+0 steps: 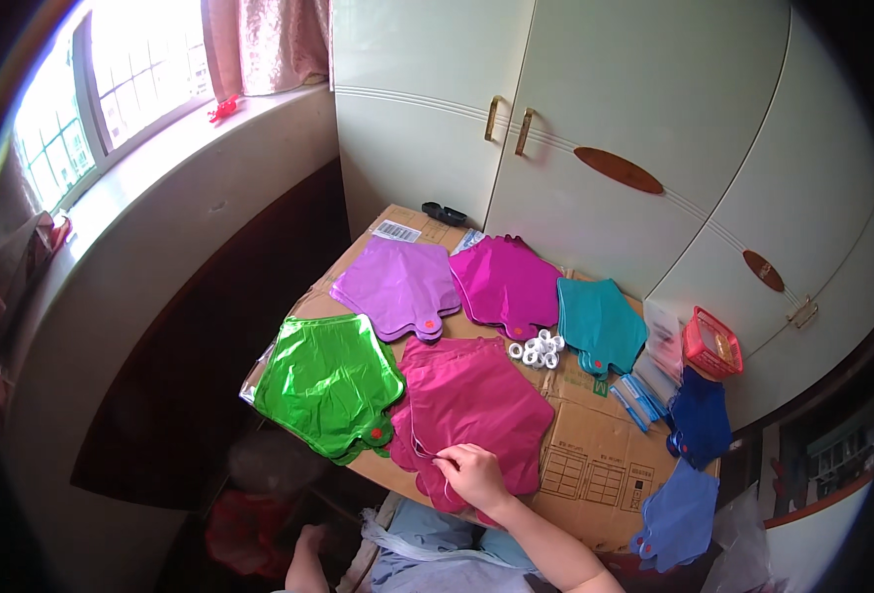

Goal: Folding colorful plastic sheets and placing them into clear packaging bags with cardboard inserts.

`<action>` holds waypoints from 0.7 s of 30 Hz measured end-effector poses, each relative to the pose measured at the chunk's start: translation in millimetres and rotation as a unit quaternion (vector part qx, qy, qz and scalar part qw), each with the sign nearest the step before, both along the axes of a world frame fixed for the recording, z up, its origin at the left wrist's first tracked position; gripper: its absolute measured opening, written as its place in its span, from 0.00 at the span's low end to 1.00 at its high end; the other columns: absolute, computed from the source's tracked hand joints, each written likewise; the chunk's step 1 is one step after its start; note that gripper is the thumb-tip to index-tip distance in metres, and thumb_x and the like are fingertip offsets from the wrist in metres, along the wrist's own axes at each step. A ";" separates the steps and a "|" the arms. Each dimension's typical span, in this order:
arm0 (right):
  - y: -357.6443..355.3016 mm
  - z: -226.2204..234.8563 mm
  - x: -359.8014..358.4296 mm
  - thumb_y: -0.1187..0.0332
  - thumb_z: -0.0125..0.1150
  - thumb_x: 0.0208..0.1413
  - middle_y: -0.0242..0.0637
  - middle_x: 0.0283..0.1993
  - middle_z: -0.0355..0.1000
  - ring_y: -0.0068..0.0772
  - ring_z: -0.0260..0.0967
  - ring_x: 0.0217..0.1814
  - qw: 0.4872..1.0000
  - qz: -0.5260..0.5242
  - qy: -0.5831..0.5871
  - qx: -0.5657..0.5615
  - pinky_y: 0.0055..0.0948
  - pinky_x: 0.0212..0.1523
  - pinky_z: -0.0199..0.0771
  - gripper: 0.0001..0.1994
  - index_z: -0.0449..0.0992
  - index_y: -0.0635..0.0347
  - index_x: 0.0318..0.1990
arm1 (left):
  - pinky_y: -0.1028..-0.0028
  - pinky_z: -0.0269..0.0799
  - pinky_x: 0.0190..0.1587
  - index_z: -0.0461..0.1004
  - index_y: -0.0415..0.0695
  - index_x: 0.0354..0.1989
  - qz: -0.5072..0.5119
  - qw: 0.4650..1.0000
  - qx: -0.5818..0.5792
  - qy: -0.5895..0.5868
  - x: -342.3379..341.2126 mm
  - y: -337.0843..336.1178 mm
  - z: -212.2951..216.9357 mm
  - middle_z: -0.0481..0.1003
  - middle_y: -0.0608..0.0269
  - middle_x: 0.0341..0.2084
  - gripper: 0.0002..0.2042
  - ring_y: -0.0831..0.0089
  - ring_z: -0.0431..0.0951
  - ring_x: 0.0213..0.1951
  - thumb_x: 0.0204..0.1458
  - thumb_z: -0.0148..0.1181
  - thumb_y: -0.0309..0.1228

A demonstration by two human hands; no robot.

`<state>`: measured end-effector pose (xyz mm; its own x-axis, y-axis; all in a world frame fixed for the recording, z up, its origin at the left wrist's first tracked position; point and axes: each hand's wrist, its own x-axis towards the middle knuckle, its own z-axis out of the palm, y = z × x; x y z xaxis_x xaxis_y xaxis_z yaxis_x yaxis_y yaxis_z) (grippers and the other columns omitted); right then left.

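Observation:
A stack of flat dark-pink foil balloons [486, 395] lies at the near middle of the cardboard-covered table. Over its near left part, my right hand [473, 474] is closed, with thumb and fingers pinched on a thin white string [416, 440] that loops across the foil. Down beside the table's near left edge is my left hand [311, 539], small in view; its fingers cannot be made out. Flat green foil balloons [328, 381] are piled just left of the pink ones, with a red dot on their tab.
Farther back lie lilac balloons [397, 287], magenta balloons [506, 282] and teal balloons [600, 321]. White rings or rolls [538, 349] cluster mid-table. At right are blue-and-white packets [639, 397], a red basket [711, 343], dark-blue balloons [702, 420] and light-blue balloons [682, 519]. A cabinet [595, 227] stands behind.

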<state>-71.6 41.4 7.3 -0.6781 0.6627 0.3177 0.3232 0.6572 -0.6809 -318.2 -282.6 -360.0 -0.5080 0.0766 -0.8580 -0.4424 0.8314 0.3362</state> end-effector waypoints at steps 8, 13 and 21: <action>6.8 -4.7 6.0 0.61 0.71 0.43 0.39 0.23 0.72 0.32 0.71 0.23 0.982 -0.065 0.007 -0.175 0.32 0.26 0.69 0.15 0.74 0.62 0.24 | 0.67 0.62 0.40 0.65 0.37 0.29 0.121 0.736 0.302 0.594 -4.5 103.7 172.2 0.65 0.55 0.29 0.07 0.62 0.65 0.32 0.54 0.53 0.28; 7.8 3.0 2.3 0.58 0.72 0.41 0.38 0.21 0.72 0.31 0.71 0.22 0.981 -0.069 -0.014 -0.180 0.30 0.26 0.68 0.17 0.73 0.62 0.23 | 0.65 0.64 0.40 0.68 0.41 0.29 -0.140 0.586 0.448 0.660 37.2 174.2 345.0 0.68 0.57 0.29 0.07 0.59 0.69 0.35 0.43 0.56 0.17; 8.3 7.4 0.5 0.59 0.72 0.41 0.36 0.20 0.72 0.29 0.71 0.22 0.972 -0.070 -0.013 -0.224 0.30 0.27 0.69 0.16 0.74 0.62 0.25 | 0.67 0.66 0.46 0.75 0.47 0.34 -0.595 0.459 0.488 0.445 67.5 246.7 389.1 0.77 0.64 0.37 0.08 0.69 0.76 0.42 0.45 0.61 0.30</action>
<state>-71.1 49.7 14.8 -0.5760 0.8165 -0.0406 0.4089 0.2448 -0.8791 -250.7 -35.9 29.1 0.2755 0.8807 0.3853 0.8023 -0.4315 0.4125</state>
